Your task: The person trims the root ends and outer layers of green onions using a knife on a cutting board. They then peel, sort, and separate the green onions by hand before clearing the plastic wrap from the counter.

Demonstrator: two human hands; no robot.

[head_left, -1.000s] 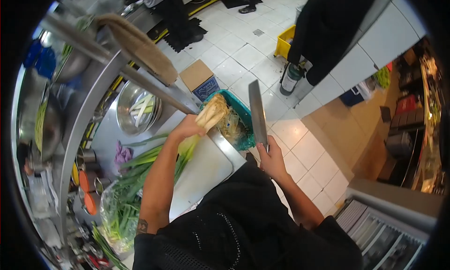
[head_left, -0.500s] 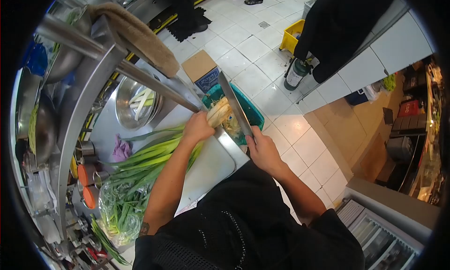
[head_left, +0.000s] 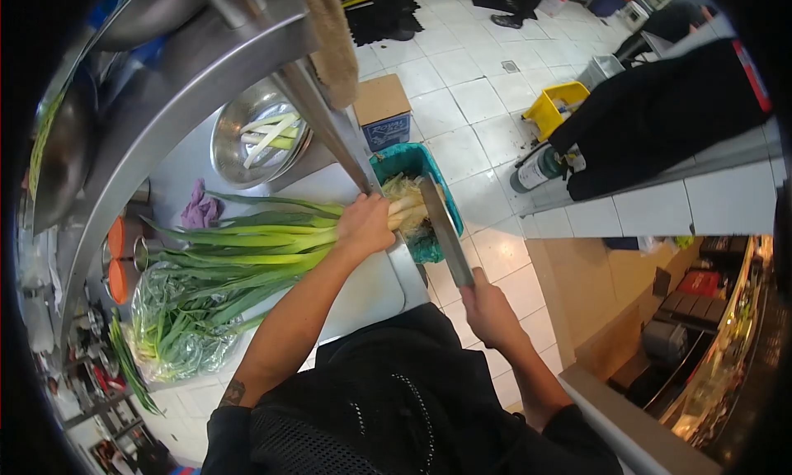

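Observation:
My left hand (head_left: 365, 225) is closed around a bunch of leeks (head_left: 280, 242), close to their pale root ends. The long green leaves trail left over the metal counter (head_left: 359, 289). The root ends stick out past the counter's edge, above a teal bin (head_left: 431, 248) with plant trimmings inside. My right hand (head_left: 492, 312) grips the handle of a large knife (head_left: 445, 236). Its broad blade slants up over the bin, just right of the root ends; whether it touches them I cannot tell.
A steel bowl (head_left: 223, 149) holds cut leek pieces (head_left: 271, 137). Near it lies a purple cloth (head_left: 200, 207). Greens in a clear plastic bag (head_left: 177, 326) rest at the counter's left. A cardboard box (head_left: 382, 104) stands behind the bin. A metal shelf frame (head_left: 165, 112) overhangs the counter.
The camera view has turned. The leeks' root ends, tilted up before, now lie lower over the bin. The knife has shifted beside them. Both hands keep their hold.

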